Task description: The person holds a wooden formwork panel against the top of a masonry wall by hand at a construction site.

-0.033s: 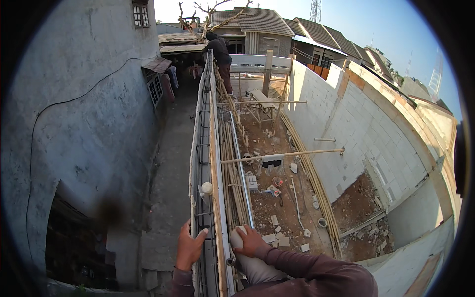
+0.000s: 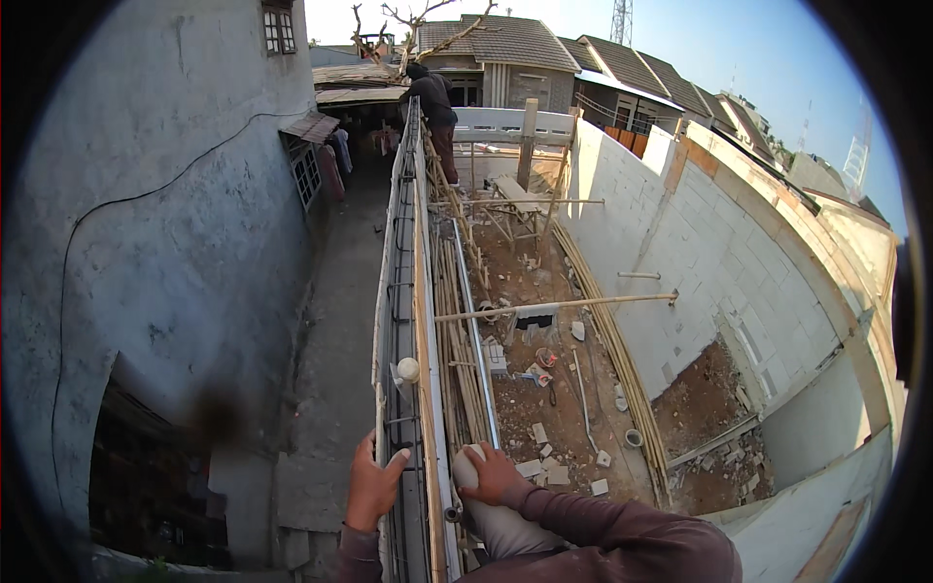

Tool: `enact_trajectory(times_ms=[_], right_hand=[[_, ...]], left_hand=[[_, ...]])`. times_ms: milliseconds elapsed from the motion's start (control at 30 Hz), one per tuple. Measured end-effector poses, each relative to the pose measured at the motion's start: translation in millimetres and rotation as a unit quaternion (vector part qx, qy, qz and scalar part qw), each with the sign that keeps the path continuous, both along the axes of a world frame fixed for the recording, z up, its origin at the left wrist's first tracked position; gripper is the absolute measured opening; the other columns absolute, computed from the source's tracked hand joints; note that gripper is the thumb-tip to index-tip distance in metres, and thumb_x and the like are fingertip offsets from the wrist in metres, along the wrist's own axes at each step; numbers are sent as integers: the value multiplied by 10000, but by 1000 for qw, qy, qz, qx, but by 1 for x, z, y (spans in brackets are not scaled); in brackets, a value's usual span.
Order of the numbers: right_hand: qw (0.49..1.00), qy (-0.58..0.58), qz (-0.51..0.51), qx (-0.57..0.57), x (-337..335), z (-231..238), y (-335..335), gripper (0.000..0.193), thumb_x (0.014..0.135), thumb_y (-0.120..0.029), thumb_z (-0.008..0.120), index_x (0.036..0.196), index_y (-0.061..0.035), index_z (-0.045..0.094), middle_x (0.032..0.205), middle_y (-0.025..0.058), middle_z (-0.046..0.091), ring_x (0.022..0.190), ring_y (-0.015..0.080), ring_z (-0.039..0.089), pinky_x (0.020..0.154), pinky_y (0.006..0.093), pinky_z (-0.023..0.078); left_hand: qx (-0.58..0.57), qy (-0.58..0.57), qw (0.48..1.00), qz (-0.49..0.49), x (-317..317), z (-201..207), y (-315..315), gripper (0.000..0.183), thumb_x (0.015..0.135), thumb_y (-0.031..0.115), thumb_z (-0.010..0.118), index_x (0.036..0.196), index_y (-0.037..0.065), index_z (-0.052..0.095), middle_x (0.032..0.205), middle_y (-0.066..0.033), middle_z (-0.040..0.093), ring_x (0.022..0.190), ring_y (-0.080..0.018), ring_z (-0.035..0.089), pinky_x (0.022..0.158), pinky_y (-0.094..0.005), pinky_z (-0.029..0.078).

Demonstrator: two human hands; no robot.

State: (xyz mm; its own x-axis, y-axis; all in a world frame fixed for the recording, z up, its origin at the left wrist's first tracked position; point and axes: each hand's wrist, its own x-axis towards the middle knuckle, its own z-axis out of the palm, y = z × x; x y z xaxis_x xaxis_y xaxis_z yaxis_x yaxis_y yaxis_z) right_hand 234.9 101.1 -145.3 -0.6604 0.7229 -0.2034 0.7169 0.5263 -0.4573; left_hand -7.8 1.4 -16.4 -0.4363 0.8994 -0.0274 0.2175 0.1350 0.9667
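My left hand (image 2: pixel 374 483) clasps the top edge of the left formwork board (image 2: pixel 381 340), thumb on the inner side and fingers outside. Steel reinforcing bars (image 2: pixel 399 291) run inside the narrow channel between this board and the wooden right board (image 2: pixel 424 374). Ahead of the hand, a tool with a round pale knob (image 2: pixel 408 369) sits across the channel; its lower part is mostly hidden. My right hand (image 2: pixel 498 476) cups my bent knee (image 2: pixel 465 473), fingers curled over it, just right of the formwork. Neither hand holds a tool.
At the far end a person (image 2: pixel 433 107) in dark clothes leans over the formwork. Left below lies a concrete alley (image 2: pixel 335 321). Right below are bamboo poles (image 2: pixel 603 340), a crossing pole (image 2: pixel 554 306), rubble (image 2: pixel 556 474), a bucket (image 2: pixel 634 438) and a pale block wall (image 2: pixel 700 223).
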Motion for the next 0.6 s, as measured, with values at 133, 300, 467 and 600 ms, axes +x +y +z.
enact_trajectory(times_ms=[133, 300, 467, 600], right_hand=[[1000, 3, -1, -5, -1, 3, 0, 969, 869, -540, 747, 1631, -138, 305, 1606, 324, 323, 1393, 562, 429, 1154, 610, 395], [1000, -26, -6, 8, -1, 1, 1, 984, 859, -586, 745, 1617, -120, 325, 1581, 330, 348, 1390, 556, 437, 1160, 602, 401], [1000, -25, -1, 11, 0, 2, 1, 983, 867, -594, 738, 1619, -118, 321, 1589, 335, 342, 1408, 561, 419, 1164, 600, 398], [1000, -29, -4, 10, 1, 3, 1, 991, 873, -596, 734, 1628, -112, 312, 1599, 342, 339, 1419, 563, 407, 1170, 594, 392]], left_hand=[[4, 9, 1000, -5, 1, 4, 2, 631, 942, 249, 774, 1440, -62, 543, 1290, -212, 665, 1141, -299, 679, 995, -416, 527], [9, 19, 1000, 4, 1, -3, 2, 611, 934, 241, 778, 1421, -57, 560, 1283, -217, 664, 1143, -308, 681, 993, -416, 527], [9, 20, 1000, 9, 1, -5, 1, 600, 923, 237, 784, 1411, -44, 576, 1282, -218, 664, 1150, -323, 682, 995, -412, 525], [5, 24, 1000, 14, 1, -6, 2, 615, 911, 244, 793, 1415, -34, 579, 1284, -219, 661, 1165, -331, 675, 1012, -414, 517]])
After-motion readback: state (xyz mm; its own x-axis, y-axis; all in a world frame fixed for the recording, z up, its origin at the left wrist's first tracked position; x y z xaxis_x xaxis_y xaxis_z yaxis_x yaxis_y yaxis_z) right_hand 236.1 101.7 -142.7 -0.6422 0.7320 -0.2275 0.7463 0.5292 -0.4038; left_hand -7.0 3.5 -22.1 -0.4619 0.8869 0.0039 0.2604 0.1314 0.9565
